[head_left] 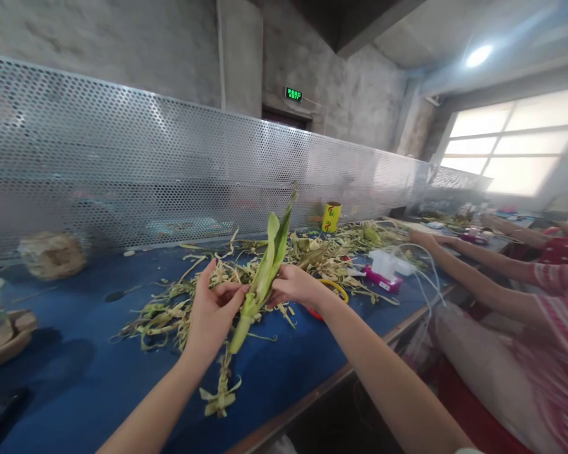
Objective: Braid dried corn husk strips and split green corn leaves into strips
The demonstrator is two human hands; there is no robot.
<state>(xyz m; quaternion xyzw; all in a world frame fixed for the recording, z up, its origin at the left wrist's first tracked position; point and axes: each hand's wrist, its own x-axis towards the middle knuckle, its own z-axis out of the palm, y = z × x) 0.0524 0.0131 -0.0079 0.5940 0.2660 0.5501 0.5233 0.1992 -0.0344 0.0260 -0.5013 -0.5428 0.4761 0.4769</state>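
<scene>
A green leafy stalk (250,308) slants upward in front of me, its thick cut end low and its long leaves pointing up and away. My left hand (213,315) pinches it near the middle with thumb and fingertips. From the other side, my right hand (296,287) grips the base of the leaves; some of its fingertips are hidden behind them. Under and behind both hands lies a loose pile of dry, yellowish leaf strips (168,318). A withered, knotted strand (222,388) rests just below the stalk's cut end.
A perforated metal screen (194,170) lines the back of the blue table (123,384). On it are a yellow can (331,217), a yellow-red ring (337,291), a magenta tissue pack (382,279) and a brown bowl (12,343). Co-workers' arms (483,271) reach in at right.
</scene>
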